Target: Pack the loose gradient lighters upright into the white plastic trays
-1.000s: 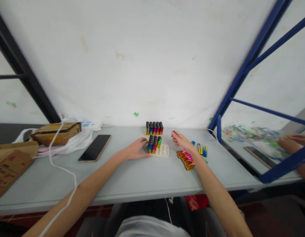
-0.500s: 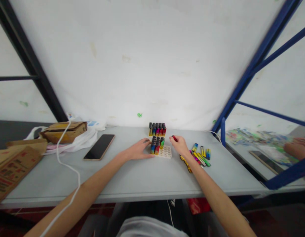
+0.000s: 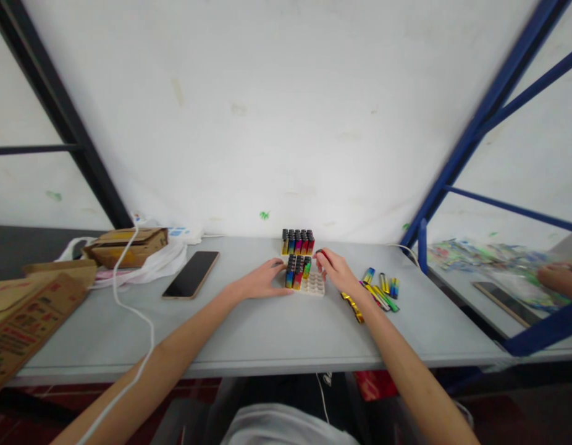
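Observation:
A white tray (image 3: 316, 285) with round-edged slots stands on the grey table. Upright lighters with black tops (image 3: 294, 272) fill its left part, and a green lighter (image 3: 307, 269) stands beside them. My left hand (image 3: 262, 280) grips the tray's left end, thumb at the front corner and fingers curved behind. Over the tray's right back part, my right hand (image 3: 333, 267) pinches a red lighter (image 3: 320, 252), mostly hidden by the fingers. Loose shiny lighters (image 3: 382, 295) lie right of the tray, partly under my right forearm.
A full block of upright lighters (image 3: 298, 242) stands behind, near the wall. Left lie a phone (image 3: 191, 275), cardboard boxes (image 3: 128, 246) and a white cable (image 3: 144, 318). Beyond the blue frame (image 3: 453, 167) are another person's hand (image 3: 561, 279), a second phone (image 3: 506, 303) and plastic wrappers.
My right hand has brought the red lighter slightly left and down, to the tray's right back part. My left hand stays at the tray. The view has shifted slightly.

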`<action>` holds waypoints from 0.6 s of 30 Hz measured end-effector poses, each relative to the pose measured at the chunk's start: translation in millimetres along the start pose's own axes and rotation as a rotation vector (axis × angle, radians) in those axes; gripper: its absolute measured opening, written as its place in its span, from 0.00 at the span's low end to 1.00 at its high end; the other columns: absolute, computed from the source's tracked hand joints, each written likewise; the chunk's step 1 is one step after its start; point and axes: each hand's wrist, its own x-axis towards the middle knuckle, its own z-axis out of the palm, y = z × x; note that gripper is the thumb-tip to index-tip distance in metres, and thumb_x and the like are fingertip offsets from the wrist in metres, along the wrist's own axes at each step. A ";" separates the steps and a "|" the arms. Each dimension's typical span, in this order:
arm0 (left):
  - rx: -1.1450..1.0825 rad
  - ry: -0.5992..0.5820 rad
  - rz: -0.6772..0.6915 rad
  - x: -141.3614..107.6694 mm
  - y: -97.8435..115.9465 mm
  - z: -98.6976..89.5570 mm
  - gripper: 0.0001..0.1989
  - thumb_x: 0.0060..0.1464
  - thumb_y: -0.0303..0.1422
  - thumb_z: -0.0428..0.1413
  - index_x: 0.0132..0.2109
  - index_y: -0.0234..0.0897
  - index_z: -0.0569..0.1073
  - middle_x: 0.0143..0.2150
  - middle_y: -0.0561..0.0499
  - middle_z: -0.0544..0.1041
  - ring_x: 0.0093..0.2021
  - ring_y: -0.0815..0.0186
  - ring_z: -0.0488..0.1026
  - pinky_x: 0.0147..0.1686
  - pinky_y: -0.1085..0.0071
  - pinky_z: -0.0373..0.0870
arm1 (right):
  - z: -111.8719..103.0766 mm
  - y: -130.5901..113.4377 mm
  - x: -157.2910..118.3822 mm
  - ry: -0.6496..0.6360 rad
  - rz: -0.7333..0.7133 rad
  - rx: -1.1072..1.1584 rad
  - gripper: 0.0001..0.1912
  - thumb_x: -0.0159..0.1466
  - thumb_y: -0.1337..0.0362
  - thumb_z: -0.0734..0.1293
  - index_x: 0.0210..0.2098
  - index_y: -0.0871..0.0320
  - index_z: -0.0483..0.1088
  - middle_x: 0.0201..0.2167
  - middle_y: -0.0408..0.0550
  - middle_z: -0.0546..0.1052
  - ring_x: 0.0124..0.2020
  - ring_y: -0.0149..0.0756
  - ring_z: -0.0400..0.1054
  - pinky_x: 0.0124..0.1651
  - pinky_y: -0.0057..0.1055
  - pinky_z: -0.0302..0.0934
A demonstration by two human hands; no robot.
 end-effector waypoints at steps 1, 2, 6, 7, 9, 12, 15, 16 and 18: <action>0.000 -0.001 0.002 0.0 -0.2 0.2 0.37 0.58 0.54 0.65 0.64 0.35 0.72 0.65 0.36 0.71 0.64 0.45 0.71 0.69 0.52 0.66 | -1.7 -1.0 0.1 -0.005 -0.055 -0.076 0.25 0.76 0.43 0.55 0.41 0.54 0.70 0.32 0.45 0.73 0.31 0.36 0.69 0.36 0.32 0.64; 0.000 0.000 0.005 -0.1 -0.3 0.4 0.37 0.58 0.54 0.65 0.64 0.34 0.72 0.65 0.35 0.71 0.64 0.45 0.71 0.69 0.52 0.66 | -3.2 -1.7 0.2 -0.006 -0.109 -0.159 0.25 0.77 0.43 0.55 0.37 0.54 0.70 0.33 0.47 0.74 0.33 0.38 0.69 0.39 0.33 0.65; 0.007 0.009 0.001 -0.6 -0.6 0.8 0.37 0.57 0.54 0.66 0.64 0.34 0.72 0.65 0.36 0.71 0.64 0.44 0.71 0.69 0.51 0.66 | -5.5 -1.8 0.0 -0.045 -0.159 -0.323 0.28 0.77 0.44 0.56 0.28 0.55 0.67 0.27 0.47 0.74 0.30 0.37 0.66 0.38 0.33 0.61; 0.008 0.007 -0.002 -0.7 -0.7 0.8 0.37 0.57 0.54 0.66 0.64 0.34 0.72 0.65 0.35 0.70 0.64 0.44 0.71 0.69 0.51 0.66 | -5.3 -1.7 -0.5 -0.057 -0.131 -0.316 0.29 0.77 0.44 0.56 0.27 0.55 0.67 0.25 0.45 0.73 0.28 0.37 0.65 0.36 0.33 0.60; 0.005 0.002 -0.003 -0.9 -0.6 0.6 0.37 0.57 0.54 0.66 0.65 0.35 0.71 0.65 0.36 0.70 0.64 0.44 0.71 0.69 0.50 0.66 | -4.8 -2.2 -1.6 -0.072 -0.072 -0.277 0.29 0.76 0.44 0.58 0.26 0.55 0.68 0.22 0.44 0.74 0.25 0.36 0.66 0.33 0.32 0.59; -0.010 0.012 0.002 -1.0 0.4 0.1 0.36 0.57 0.54 0.66 0.64 0.38 0.72 0.65 0.37 0.71 0.63 0.45 0.72 0.68 0.50 0.67 | -5.3 -4.4 -3.4 -0.115 -0.020 -0.198 0.27 0.75 0.45 0.60 0.29 0.56 0.74 0.26 0.47 0.80 0.28 0.38 0.72 0.35 0.31 0.62; -0.002 0.018 -0.003 -1.5 2.1 -0.6 0.36 0.57 0.54 0.66 0.64 0.39 0.72 0.64 0.38 0.72 0.63 0.47 0.73 0.68 0.53 0.67 | -6.2 -4.7 -4.1 -0.215 0.015 -0.171 0.26 0.74 0.45 0.62 0.32 0.58 0.76 0.28 0.48 0.83 0.29 0.39 0.74 0.36 0.31 0.63; 0.005 0.018 -0.002 -1.7 2.6 -0.9 0.36 0.57 0.54 0.66 0.65 0.39 0.72 0.64 0.38 0.72 0.63 0.47 0.73 0.68 0.54 0.67 | -6.0 -3.9 -4.1 -0.237 0.020 -0.185 0.26 0.74 0.44 0.62 0.31 0.58 0.76 0.27 0.48 0.82 0.28 0.38 0.73 0.35 0.31 0.63; 0.015 0.014 0.001 -2.0 3.5 -1.3 0.36 0.58 0.54 0.66 0.65 0.39 0.72 0.64 0.38 0.72 0.63 0.47 0.73 0.69 0.55 0.67 | -4.9 -1.7 -3.6 -0.249 0.008 -0.225 0.27 0.74 0.44 0.62 0.30 0.57 0.75 0.25 0.48 0.81 0.26 0.38 0.71 0.34 0.31 0.62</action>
